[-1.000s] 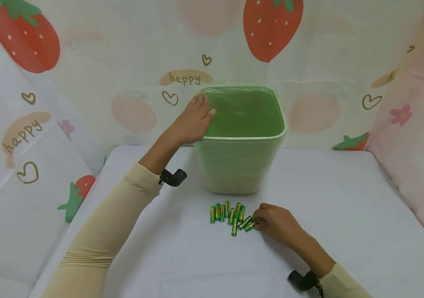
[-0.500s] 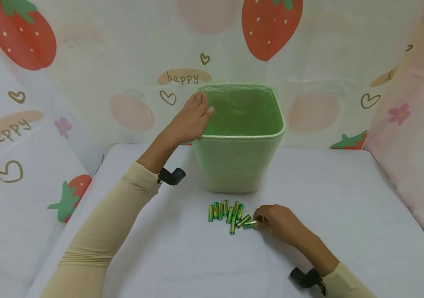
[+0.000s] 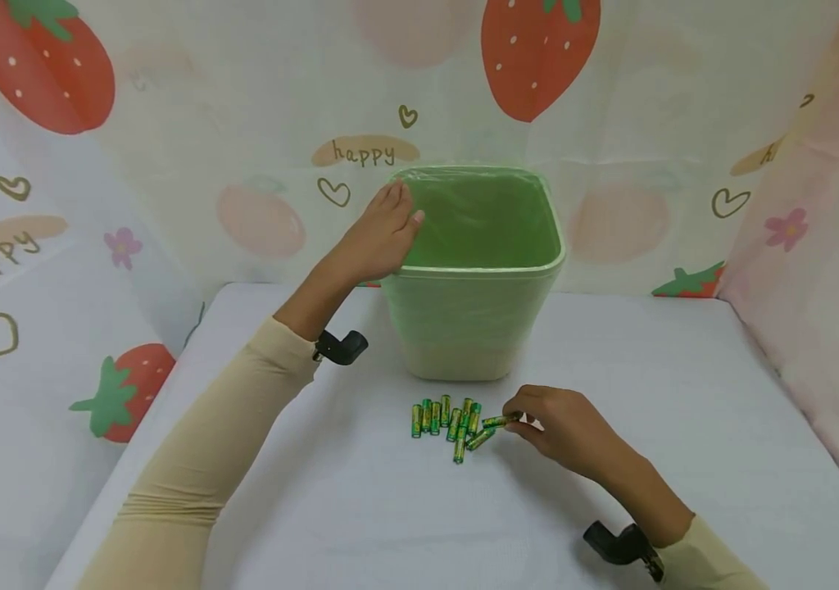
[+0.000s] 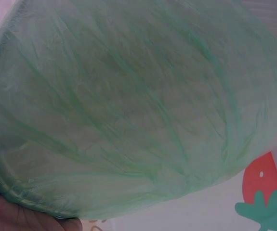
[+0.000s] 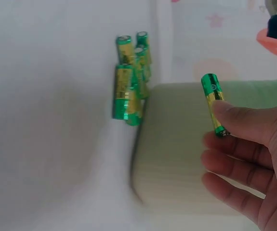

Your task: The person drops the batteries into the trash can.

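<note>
A pale green trash bin [image 3: 467,328], lined with a thin clear plastic bag [image 4: 128,96], stands upright on the table. My left hand [image 3: 378,233] holds its left rim; in the left wrist view only part of that hand [image 4: 22,214] shows at the lower left. My right hand [image 3: 563,426] pinches one green and gold battery [image 5: 209,89] between thumb and fingers, raised off the table in front of the bin. Several more batteries [image 3: 460,447] lie in a loose cluster just left of it.
A white cloth [image 3: 360,508] covers the table. Behind and at the sides hang curtains printed with strawberries [image 3: 541,61] and hearts. A black wrist camera [image 3: 342,347] sits on the left wrist, another [image 3: 617,542] on the right.
My right hand has lifted one battery off the right end of the cluster, moving slightly up and away from the table. The left hand stays on the bin's rim.
</note>
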Demonstrator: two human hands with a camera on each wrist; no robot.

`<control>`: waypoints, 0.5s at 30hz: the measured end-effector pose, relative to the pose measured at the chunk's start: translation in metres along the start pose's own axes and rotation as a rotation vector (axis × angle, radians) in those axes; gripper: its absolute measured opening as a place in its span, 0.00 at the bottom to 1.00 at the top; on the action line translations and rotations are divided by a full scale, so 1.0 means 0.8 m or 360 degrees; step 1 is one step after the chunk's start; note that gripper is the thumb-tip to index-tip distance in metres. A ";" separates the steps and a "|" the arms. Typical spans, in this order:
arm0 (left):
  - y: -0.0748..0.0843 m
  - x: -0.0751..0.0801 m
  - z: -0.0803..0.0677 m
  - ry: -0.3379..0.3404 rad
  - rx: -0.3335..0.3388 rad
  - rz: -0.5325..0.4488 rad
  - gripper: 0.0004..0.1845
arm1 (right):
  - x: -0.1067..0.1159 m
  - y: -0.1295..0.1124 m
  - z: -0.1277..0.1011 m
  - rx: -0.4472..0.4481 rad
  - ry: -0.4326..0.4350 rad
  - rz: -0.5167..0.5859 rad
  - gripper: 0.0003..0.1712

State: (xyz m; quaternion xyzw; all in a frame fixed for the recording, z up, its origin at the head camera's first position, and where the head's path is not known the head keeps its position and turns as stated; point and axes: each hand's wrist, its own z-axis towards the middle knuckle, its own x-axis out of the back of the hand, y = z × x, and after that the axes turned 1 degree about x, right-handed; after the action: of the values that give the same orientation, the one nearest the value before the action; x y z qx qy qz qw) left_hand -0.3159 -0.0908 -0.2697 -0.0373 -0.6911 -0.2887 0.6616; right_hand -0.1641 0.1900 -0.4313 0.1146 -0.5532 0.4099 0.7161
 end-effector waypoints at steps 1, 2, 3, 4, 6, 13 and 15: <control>0.000 0.000 0.000 0.0002 -0.0001 0.0002 0.35 | 0.004 -0.001 0.001 0.0022 0.0026 -0.0008 0.10; 0.000 0.000 0.001 0.0003 -0.0002 0.0004 0.35 | 0.008 -0.002 0.002 0.0040 0.0050 -0.0015 0.10; 0.000 0.000 0.001 0.0005 -0.0001 0.0003 0.35 | 0.011 -0.003 0.003 0.0059 0.0073 -0.0024 0.11; 0.000 0.000 0.002 0.0005 0.0000 0.0005 0.35 | 0.015 -0.004 0.004 0.0074 0.0091 -0.0034 0.11; 0.000 -0.001 0.003 0.0005 0.0004 0.0015 0.35 | 0.022 -0.006 0.006 0.0096 0.0116 -0.0054 0.11; 0.000 -0.003 0.010 0.0004 -0.0001 0.0026 0.35 | 0.050 -0.013 0.012 0.0197 0.0217 -0.0096 0.12; 0.000 -0.003 0.012 0.0007 -0.0007 0.0024 0.35 | 0.058 -0.013 0.015 0.0237 0.0255 -0.0105 0.12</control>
State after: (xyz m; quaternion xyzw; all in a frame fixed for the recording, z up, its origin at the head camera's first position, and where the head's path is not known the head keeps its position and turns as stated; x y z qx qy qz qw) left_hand -0.3238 -0.0856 -0.2718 -0.0433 -0.6886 -0.2855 0.6652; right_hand -0.1625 0.1970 -0.3827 0.1526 -0.4581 0.4339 0.7607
